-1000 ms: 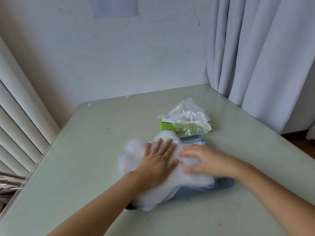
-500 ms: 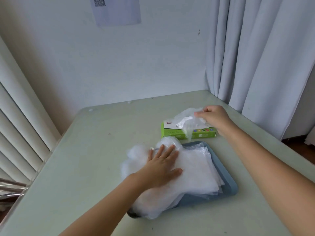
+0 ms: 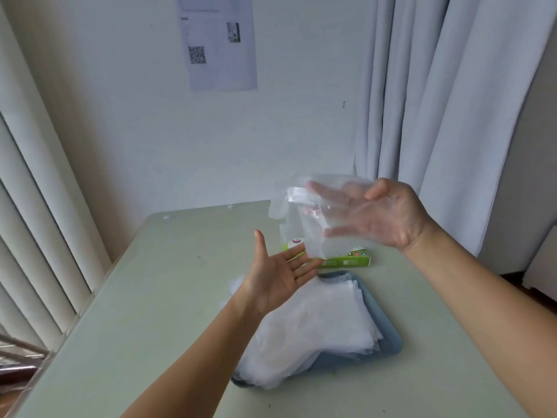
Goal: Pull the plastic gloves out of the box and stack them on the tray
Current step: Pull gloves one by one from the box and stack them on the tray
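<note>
My right hand (image 3: 388,218) is raised above the table with a clear plastic glove (image 3: 313,224) hanging across its spread fingers, the thumb pinching the film against the palm. The glove dangles in front of the green glove box (image 3: 346,261), which lies just beyond the tray. My left hand (image 3: 277,276) hovers palm up with straight fingers below the glove's lower edge, holding nothing. A thick stack of white gloves (image 3: 313,327) lies on the blue tray (image 3: 388,342) and spills over its near left corner.
The pale green table (image 3: 150,297) meets a white wall at the back. Grey curtains (image 3: 452,116) hang at the right edge and vertical blinds (image 3: 30,236) stand along the left. A printed sheet (image 3: 220,40) is stuck on the wall.
My right hand has pulled a glove out of the box and lifted it high. My left hand has left the stack and risen, palm up. The camera has tilted upward.
</note>
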`<state>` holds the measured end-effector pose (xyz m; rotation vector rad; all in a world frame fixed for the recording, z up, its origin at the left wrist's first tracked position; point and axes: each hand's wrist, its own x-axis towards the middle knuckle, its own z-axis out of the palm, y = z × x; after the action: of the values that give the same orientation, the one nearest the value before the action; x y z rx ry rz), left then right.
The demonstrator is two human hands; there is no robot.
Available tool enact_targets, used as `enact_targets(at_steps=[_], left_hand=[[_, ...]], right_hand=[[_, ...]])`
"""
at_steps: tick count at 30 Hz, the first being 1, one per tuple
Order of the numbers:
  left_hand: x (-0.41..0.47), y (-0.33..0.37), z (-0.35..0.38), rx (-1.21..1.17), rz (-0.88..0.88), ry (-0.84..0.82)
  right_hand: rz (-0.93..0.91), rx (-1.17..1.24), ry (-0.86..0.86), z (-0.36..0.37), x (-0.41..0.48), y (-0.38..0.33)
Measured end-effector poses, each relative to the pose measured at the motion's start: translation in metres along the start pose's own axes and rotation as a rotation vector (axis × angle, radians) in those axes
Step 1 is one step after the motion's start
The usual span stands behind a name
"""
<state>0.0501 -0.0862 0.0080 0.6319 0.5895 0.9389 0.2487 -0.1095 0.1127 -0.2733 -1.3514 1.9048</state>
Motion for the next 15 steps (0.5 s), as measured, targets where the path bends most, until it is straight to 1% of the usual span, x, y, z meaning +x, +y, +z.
enact_targets(at_steps=[3, 4, 5, 6, 7, 10, 11, 13, 15], left_hand=[[-0.013, 0.005, -0.005, -0.091, 0.003, -0.113], [-0.018, 0.009, -0.004, -0.105, -0.008, -0.167], [-0.023, 0.015, -0.003, -0.123, -0.022, -0.276], [-0.029, 0.020, -0.003, -0.139, -0.033, -0.424], [-0.035, 0.026, -0.002, -0.105, -0.024, -0.514], [-0.050, 0.043, -0.003, 0.047, -0.026, -0.654], [-0.052, 0.047, -0.007, 0.111, -0.027, -0.660], [-0.057, 0.055, -0.018, 0.237, -0.017, -0.605], [-0.066, 0.060, -0.025, 0.402, 0.040, -0.561]], right_hand=[[0.075, 0.113, -0.138, 0.006, -0.010, 0.004], [0.095, 0.110, -0.154, 0.008, -0.012, 0.005], [0.119, 0.066, -0.151, 0.010, -0.015, 0.005], [0.145, 0.009, -0.147, 0.012, -0.018, 0.006], [0.167, -0.022, -0.149, 0.013, -0.020, 0.008], [0.194, -0.048, -0.129, 0.015, -0.023, 0.011], [0.201, -0.046, -0.125, 0.014, -0.023, 0.012], [0.225, -0.014, -0.136, 0.012, -0.024, 0.015], [0.256, -0.008, -0.149, 0.009, -0.024, 0.022]])
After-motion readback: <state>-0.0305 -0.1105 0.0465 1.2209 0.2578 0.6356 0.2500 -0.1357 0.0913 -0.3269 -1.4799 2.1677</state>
